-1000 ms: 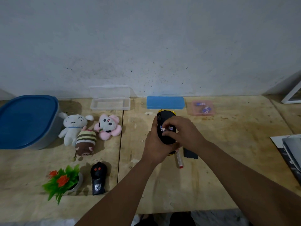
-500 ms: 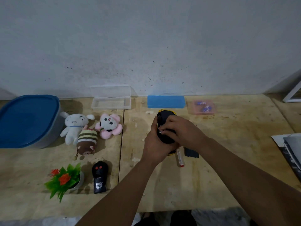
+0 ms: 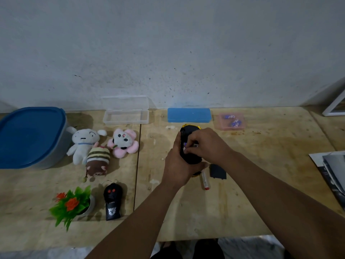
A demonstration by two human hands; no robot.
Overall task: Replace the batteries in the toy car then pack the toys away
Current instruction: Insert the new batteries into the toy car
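Toy car (image 3: 188, 141) underside, no legible txt

The right hand (image 3: 203, 144) is covering the toy car's (image 3: 189, 156) battery slot; the left edge is cutting off the blue tub (image 3: 28, 135), the right edge the papers (image 3: 332, 171).

A home room, rough plywood table (image 3: 261, 184) against a stained grey wall (image 3: 168, 53), soft toys (image 3: 104, 146), plastic boxes (image 3: 126, 116), small potted fake plant (image 3: 74, 204).
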